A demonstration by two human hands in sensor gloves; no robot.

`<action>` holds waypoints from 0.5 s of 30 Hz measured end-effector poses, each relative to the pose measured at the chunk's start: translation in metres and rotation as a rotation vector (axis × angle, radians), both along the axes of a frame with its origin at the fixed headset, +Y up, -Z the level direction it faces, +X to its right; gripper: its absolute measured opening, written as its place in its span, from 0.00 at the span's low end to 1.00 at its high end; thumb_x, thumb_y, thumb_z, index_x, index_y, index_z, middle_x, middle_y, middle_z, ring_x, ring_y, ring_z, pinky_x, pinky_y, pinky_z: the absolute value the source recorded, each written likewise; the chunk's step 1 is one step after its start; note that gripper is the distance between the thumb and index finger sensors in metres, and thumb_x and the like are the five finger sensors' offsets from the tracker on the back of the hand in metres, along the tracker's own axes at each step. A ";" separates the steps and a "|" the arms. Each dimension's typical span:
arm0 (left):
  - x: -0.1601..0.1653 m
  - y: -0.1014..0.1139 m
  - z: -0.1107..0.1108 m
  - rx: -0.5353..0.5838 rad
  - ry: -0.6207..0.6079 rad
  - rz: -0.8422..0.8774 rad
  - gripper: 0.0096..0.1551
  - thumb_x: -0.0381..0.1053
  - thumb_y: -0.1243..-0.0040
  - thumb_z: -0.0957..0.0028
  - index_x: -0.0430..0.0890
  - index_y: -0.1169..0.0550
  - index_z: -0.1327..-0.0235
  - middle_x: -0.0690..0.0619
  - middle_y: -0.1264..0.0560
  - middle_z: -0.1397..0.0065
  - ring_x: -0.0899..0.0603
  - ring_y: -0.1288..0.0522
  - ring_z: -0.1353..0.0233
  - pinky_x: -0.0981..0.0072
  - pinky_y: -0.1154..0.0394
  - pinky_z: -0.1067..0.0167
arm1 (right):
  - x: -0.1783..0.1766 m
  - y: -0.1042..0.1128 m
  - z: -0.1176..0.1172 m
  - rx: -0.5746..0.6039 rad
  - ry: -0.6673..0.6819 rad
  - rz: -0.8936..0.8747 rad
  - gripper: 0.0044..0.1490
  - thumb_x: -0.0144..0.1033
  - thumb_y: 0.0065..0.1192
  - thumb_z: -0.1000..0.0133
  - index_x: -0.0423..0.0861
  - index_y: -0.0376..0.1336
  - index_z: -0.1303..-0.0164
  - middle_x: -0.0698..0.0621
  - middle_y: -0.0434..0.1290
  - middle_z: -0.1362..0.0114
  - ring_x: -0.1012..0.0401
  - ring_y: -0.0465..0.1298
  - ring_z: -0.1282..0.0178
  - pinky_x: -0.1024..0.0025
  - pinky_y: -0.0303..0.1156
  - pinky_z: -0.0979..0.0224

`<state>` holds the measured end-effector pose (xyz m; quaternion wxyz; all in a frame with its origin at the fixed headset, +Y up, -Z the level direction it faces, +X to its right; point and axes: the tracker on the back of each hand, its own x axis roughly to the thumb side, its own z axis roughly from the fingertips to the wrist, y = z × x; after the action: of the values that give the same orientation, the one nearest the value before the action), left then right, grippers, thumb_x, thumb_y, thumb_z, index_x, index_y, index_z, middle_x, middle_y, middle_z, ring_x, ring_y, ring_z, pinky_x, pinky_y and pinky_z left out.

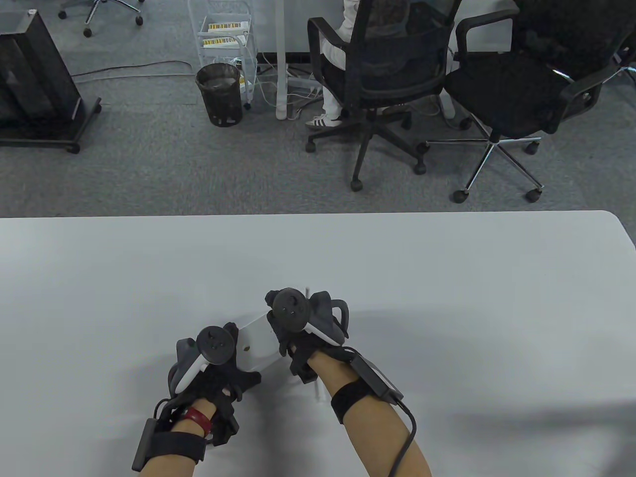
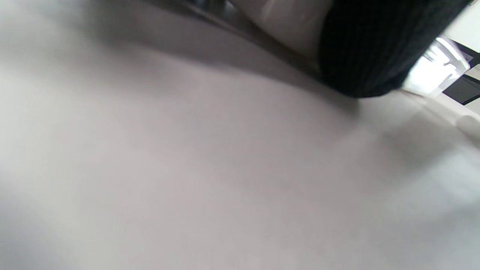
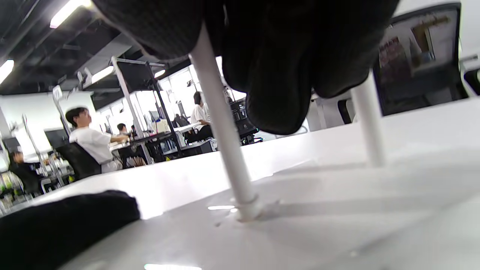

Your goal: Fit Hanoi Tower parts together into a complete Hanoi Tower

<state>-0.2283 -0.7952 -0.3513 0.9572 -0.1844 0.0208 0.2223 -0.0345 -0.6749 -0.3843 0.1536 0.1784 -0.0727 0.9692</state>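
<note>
A white Hanoi Tower base [image 1: 256, 345] lies on the white table [image 1: 447, 298] near its front edge, between my two hands. My left hand [image 1: 218, 370] holds its near left end. My right hand [image 1: 293, 330] is over its right part, fingers around a thin white peg [image 3: 223, 127] that stands in the base [image 3: 337, 217]. A second white peg [image 3: 369, 123] stands further along the base in the right wrist view. No discs are in view. The left wrist view shows only blurred table surface [image 2: 187, 168] and a gloved finger [image 2: 371, 48].
Beyond the table's far edge are two black office chairs [image 1: 392, 79], a black waste bin [image 1: 219, 94] and a white wire cart [image 1: 226, 35] on grey carpet.
</note>
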 end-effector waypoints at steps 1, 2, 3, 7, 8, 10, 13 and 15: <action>0.000 0.000 0.000 0.000 0.000 0.000 0.73 0.63 0.26 0.58 0.49 0.65 0.24 0.45 0.59 0.18 0.33 0.59 0.20 0.39 0.56 0.30 | -0.001 0.001 0.001 0.012 -0.003 0.029 0.24 0.38 0.62 0.54 0.53 0.65 0.46 0.43 0.74 0.34 0.48 0.85 0.43 0.48 0.76 0.34; 0.000 0.000 0.000 0.000 0.000 0.000 0.73 0.63 0.26 0.58 0.49 0.65 0.24 0.45 0.59 0.18 0.33 0.59 0.20 0.39 0.56 0.30 | -0.003 0.002 0.001 0.020 -0.010 0.063 0.23 0.38 0.62 0.54 0.54 0.66 0.47 0.44 0.74 0.34 0.48 0.85 0.43 0.48 0.76 0.33; 0.000 0.000 0.000 0.000 0.000 0.000 0.73 0.63 0.26 0.58 0.49 0.65 0.24 0.45 0.59 0.18 0.33 0.59 0.20 0.39 0.56 0.30 | -0.004 0.003 0.001 0.029 -0.019 0.084 0.23 0.38 0.62 0.54 0.55 0.66 0.47 0.44 0.74 0.34 0.48 0.85 0.43 0.48 0.76 0.33; 0.000 -0.001 -0.001 0.000 0.000 0.000 0.73 0.63 0.26 0.58 0.49 0.65 0.24 0.44 0.59 0.18 0.33 0.59 0.20 0.39 0.56 0.30 | -0.007 0.007 0.001 0.043 -0.043 0.133 0.24 0.38 0.62 0.55 0.55 0.67 0.48 0.44 0.75 0.36 0.48 0.85 0.44 0.48 0.76 0.33; 0.000 0.000 0.000 0.000 0.000 0.000 0.73 0.63 0.26 0.58 0.49 0.65 0.24 0.45 0.59 0.18 0.33 0.59 0.20 0.39 0.56 0.30 | -0.008 0.007 0.001 0.049 -0.043 0.142 0.24 0.38 0.63 0.55 0.54 0.67 0.48 0.44 0.76 0.36 0.48 0.85 0.45 0.48 0.76 0.33; 0.000 0.000 0.000 0.000 0.000 0.000 0.73 0.63 0.26 0.58 0.49 0.65 0.24 0.45 0.59 0.18 0.33 0.59 0.20 0.39 0.56 0.30 | -0.011 0.009 0.002 0.061 -0.036 0.161 0.24 0.38 0.63 0.56 0.54 0.68 0.49 0.45 0.76 0.37 0.49 0.85 0.45 0.48 0.76 0.34; 0.000 -0.001 0.000 0.000 0.000 0.000 0.73 0.63 0.26 0.58 0.49 0.65 0.24 0.45 0.59 0.18 0.33 0.59 0.20 0.39 0.56 0.30 | -0.016 0.010 0.002 0.072 -0.046 0.201 0.23 0.38 0.64 0.57 0.53 0.69 0.50 0.45 0.77 0.38 0.49 0.86 0.46 0.48 0.76 0.34; 0.000 0.000 0.000 0.000 0.000 0.000 0.73 0.63 0.26 0.58 0.49 0.65 0.24 0.45 0.59 0.18 0.33 0.59 0.20 0.39 0.56 0.30 | -0.017 0.011 0.001 0.085 -0.048 0.221 0.23 0.39 0.64 0.57 0.53 0.69 0.51 0.45 0.78 0.38 0.49 0.86 0.47 0.48 0.77 0.34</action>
<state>-0.2285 -0.7956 -0.3515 0.9572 -0.1845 0.0207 0.2221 -0.0517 -0.6643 -0.3831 0.0365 0.1686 -0.0973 0.9802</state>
